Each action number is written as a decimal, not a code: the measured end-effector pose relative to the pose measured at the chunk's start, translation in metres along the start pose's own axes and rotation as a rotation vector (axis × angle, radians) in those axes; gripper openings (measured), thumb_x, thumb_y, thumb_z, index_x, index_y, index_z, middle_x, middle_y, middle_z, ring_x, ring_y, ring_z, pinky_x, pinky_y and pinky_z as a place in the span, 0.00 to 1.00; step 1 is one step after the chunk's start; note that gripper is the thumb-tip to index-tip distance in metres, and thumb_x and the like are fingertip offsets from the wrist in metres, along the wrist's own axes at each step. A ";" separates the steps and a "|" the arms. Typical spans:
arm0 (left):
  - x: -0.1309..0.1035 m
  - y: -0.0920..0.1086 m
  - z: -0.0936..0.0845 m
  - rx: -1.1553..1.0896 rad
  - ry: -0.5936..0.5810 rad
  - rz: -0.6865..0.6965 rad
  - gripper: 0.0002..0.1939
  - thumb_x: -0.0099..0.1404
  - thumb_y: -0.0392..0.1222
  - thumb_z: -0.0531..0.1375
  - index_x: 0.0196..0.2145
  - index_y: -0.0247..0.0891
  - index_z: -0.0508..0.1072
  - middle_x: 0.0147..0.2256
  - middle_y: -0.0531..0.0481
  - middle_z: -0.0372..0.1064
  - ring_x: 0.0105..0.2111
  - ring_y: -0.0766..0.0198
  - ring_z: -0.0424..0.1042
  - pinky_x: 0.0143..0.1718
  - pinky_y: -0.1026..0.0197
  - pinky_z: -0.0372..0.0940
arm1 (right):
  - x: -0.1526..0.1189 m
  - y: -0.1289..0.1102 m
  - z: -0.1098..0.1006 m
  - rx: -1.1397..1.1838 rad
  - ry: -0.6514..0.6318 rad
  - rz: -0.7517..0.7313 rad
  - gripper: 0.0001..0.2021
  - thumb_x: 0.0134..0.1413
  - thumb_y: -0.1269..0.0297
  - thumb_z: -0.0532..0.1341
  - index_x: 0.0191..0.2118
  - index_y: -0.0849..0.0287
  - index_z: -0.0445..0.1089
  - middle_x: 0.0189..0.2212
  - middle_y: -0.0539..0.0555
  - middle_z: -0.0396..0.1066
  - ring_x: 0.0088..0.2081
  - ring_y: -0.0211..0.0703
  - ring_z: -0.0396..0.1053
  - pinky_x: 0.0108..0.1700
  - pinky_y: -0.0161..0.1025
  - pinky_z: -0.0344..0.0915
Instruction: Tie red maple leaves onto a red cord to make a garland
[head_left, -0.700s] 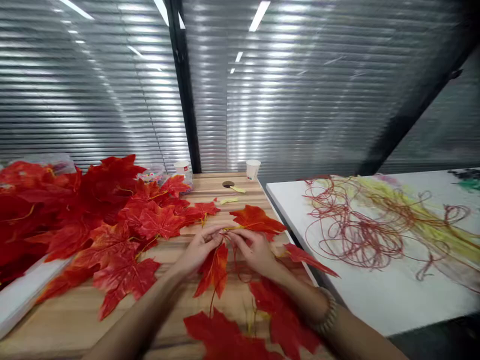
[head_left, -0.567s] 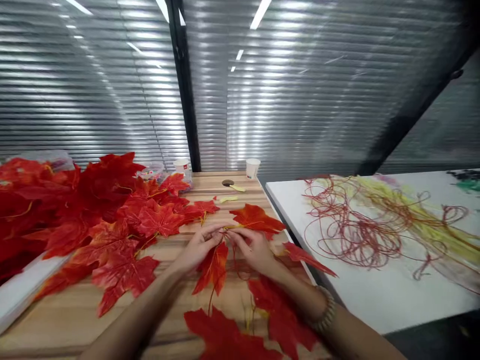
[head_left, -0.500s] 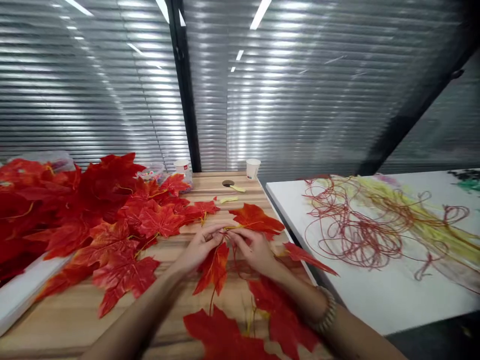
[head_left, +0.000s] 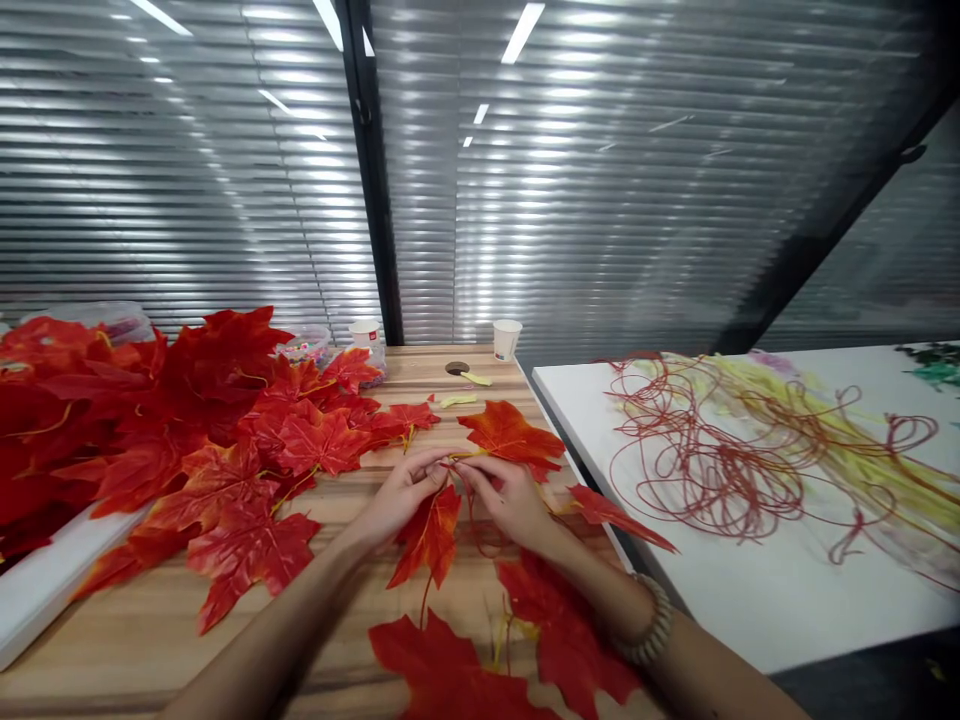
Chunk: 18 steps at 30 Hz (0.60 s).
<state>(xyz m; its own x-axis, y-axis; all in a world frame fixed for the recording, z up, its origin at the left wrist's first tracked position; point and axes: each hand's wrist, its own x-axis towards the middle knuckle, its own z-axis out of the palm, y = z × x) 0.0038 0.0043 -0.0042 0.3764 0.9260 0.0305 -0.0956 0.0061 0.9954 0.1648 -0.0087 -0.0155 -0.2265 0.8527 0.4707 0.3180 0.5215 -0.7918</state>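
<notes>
Pinching together, my left hand [head_left: 405, 497] and right hand [head_left: 512, 500] hold a thin red string [head_left: 471, 510] and the yellow stem [head_left: 471, 456] of a pointy, orange-red, cloth-like leaf [head_left: 511, 432] by the right edge of the striped wooden table [head_left: 420, 363]; it looks light and floppy, so I'd grip the stem.

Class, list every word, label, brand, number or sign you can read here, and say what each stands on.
No text is readable.
Left white cup: a red patch with marks too small to read.
Right white cup: faint print low on its side, too small and blurred to read.
Red leaves: no lettering visible.
</notes>
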 end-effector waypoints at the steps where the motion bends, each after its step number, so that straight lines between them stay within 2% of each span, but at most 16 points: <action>1: 0.000 0.000 0.000 -0.002 0.012 -0.010 0.20 0.51 0.50 0.64 0.41 0.39 0.73 0.43 0.46 0.70 0.46 0.56 0.64 0.49 0.57 0.56 | 0.000 -0.001 0.000 -0.002 -0.001 0.001 0.12 0.56 0.63 0.53 0.37 0.60 0.72 0.25 0.52 0.72 0.26 0.36 0.66 0.31 0.31 0.63; 6: 0.000 0.000 0.000 0.000 0.011 -0.013 0.20 0.51 0.50 0.63 0.41 0.39 0.73 0.44 0.46 0.69 0.47 0.55 0.64 0.49 0.57 0.56 | 0.001 -0.002 -0.001 -0.007 -0.008 0.022 0.12 0.56 0.64 0.53 0.37 0.61 0.72 0.25 0.52 0.72 0.26 0.36 0.66 0.31 0.32 0.63; 11: 0.000 -0.002 0.000 -0.024 0.031 -0.050 0.21 0.49 0.50 0.65 0.40 0.39 0.73 0.41 0.46 0.71 0.45 0.54 0.65 0.48 0.56 0.57 | 0.001 -0.002 -0.002 0.026 -0.048 0.013 0.12 0.56 0.65 0.52 0.38 0.61 0.72 0.30 0.53 0.73 0.30 0.37 0.68 0.35 0.32 0.64; 18: 0.002 -0.011 -0.002 -0.043 0.040 -0.052 0.21 0.49 0.49 0.65 0.41 0.39 0.73 0.47 0.44 0.68 0.49 0.53 0.63 0.51 0.55 0.55 | 0.001 0.000 0.000 0.049 -0.079 0.011 0.11 0.56 0.66 0.53 0.40 0.60 0.71 0.34 0.53 0.73 0.35 0.37 0.68 0.40 0.33 0.64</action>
<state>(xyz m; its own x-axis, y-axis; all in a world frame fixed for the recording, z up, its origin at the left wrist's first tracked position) 0.0034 0.0071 -0.0149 0.3449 0.9383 -0.0256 -0.1169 0.0700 0.9907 0.1649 -0.0082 -0.0148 -0.2960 0.8522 0.4315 0.2755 0.5087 -0.8156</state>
